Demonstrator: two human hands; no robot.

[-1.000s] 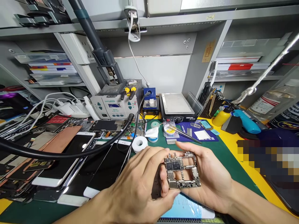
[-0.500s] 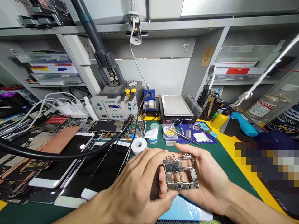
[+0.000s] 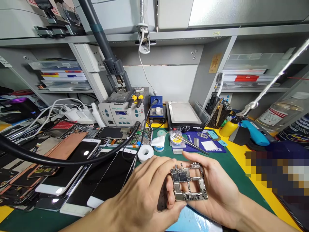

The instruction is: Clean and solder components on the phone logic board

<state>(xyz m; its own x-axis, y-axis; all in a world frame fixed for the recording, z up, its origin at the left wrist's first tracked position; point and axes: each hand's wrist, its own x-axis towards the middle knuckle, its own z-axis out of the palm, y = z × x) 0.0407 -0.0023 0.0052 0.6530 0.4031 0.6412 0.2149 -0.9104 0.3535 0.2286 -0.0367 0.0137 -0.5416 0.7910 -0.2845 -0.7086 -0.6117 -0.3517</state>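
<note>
A thin, silvery-grey metal circuit board (image 3: pixel 181 177) with dark square chips and open cut-outs is held up in both bare hands. The left hand (image 3: pixel 142 190) is closed on the board's left side, its thumb along the lower left edge and its forefinger at the upper left corner. The right hand (image 3: pixel 220 190) cradles the board from behind and from its right, fingers curled behind it and showing through the cut-outs, thumb extended above its top edge.

Below the board lies a shiny pale-blue sheet (image 3: pixel 193 219). Beyond the board, on a flat dark-green work mat (image 3: pixel 241 177), are a white ring-shaped spool (image 3: pixel 142 155), to its upper left, and slender silver metal tweezers (image 3: pixel 194 145), above it. Farther behind the board stands a black box-shaped heating plate (image 3: pixel 184 112) with a flat pale metal top. Well to the board's left lies a white-framed, black-screened phone panel (image 3: pixel 74 166), with a thick black rubber hose (image 3: pixel 72 163) passing above it.
</note>
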